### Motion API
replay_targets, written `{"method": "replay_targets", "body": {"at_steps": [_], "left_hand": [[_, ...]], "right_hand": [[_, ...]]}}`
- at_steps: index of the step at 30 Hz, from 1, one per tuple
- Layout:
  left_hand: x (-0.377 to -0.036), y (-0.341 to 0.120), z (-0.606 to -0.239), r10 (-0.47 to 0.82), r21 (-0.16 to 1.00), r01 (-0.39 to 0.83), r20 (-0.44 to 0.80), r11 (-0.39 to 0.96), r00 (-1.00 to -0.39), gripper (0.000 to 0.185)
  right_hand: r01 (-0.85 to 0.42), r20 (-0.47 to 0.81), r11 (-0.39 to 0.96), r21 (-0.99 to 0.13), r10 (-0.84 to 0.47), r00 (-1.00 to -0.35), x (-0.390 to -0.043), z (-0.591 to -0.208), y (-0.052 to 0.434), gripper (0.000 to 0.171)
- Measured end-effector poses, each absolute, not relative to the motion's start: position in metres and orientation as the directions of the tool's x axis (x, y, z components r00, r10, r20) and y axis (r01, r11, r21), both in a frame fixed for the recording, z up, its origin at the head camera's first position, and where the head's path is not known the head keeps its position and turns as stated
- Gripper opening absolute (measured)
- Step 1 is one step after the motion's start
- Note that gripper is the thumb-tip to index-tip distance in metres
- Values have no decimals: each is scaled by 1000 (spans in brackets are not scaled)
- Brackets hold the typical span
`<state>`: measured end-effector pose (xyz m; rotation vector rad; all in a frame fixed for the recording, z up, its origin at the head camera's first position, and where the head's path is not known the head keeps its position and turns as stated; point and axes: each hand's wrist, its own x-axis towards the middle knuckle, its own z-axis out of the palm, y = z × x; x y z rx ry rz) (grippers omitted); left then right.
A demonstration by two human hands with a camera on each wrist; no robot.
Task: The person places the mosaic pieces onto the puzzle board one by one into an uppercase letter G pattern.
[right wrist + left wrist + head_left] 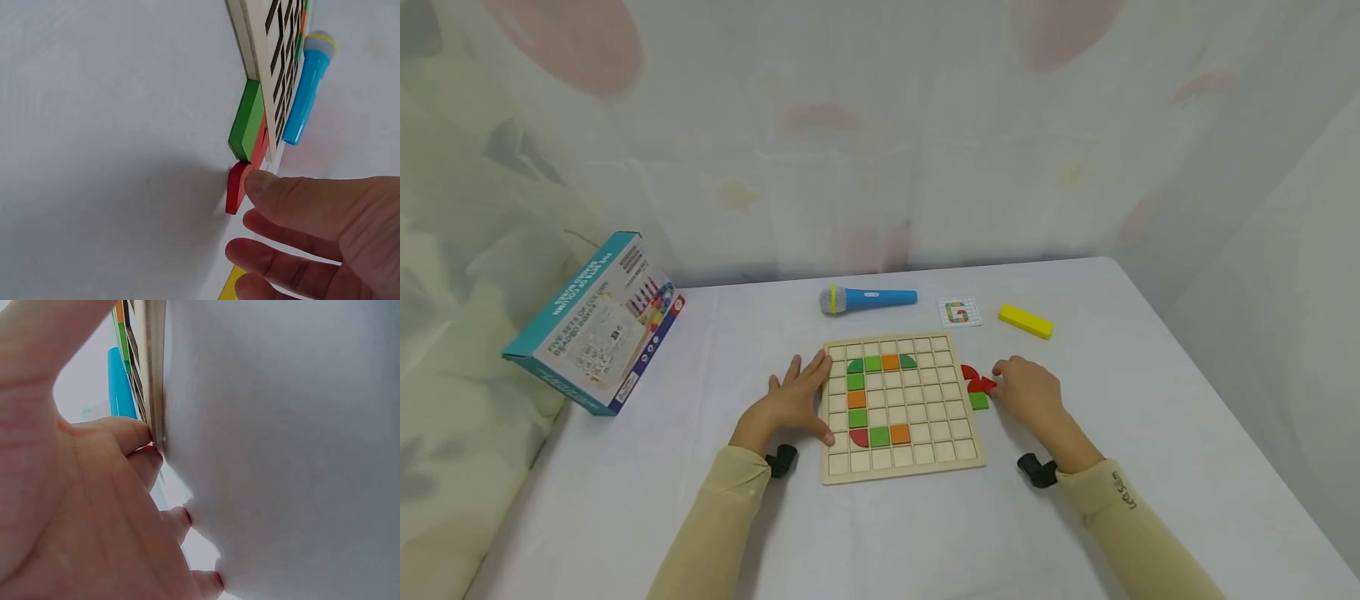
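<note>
A wooden grid board (pixel 925 454) lies on the table, with green, orange and red tiles set along its top, left and bottom rows. Spread along the board's left edge, my left hand (pixel 788 402) touches it with thumb and fingertips. My right hand (pixel 1030 392) is at a small red tile (pixel 988 384) beside the board's right edge, its thumb tip right at the tile (pixel 236 187) and the other fingers apart below. A green square tile (pixel 978 401) and a red quarter-round tile (pixel 969 372) lie next to it, against the board.
Behind the board lie a blue toy microphone (pixel 880 297), a pattern card (pixel 959 312) showing a G, and a yellow bar (pixel 1026 321). A teal and white product box (pixel 598 325) stands at the table's left side. Patterned cloth hangs behind the table.
</note>
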<state>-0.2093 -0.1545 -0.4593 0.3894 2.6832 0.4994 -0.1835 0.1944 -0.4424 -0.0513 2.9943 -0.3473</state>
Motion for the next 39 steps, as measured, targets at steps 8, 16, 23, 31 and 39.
{"method": "replay_targets", "body": {"at_steps": [8,16,23,31,39], "left_hand": [[-207,-152,-453,331,398,188,-329,898,-884,135],[-207,-153,-455,342,400,202,-317,894,-885,136],[-208,-154,-456,340,404,198,-320,893,-884,136],[-208,-154,-456,339,402,196,-321,894,-884,136],[-208,-154,-456,338,391,199,-327,899,-883,135]], "right_hand": [[-61,-136,969,-240,-96,-986,-187,-447,195,23],[-137,-126,954,-265,-176,-976,-191,-448,200,17],[-63,-133,958,-280,-104,-986,-191,-450,205,25],[-20,-150,972,-233,-56,-987,-189,-449,200,28],[-54,-129,968,-244,-88,-988,-188,-449,202,25]]}}
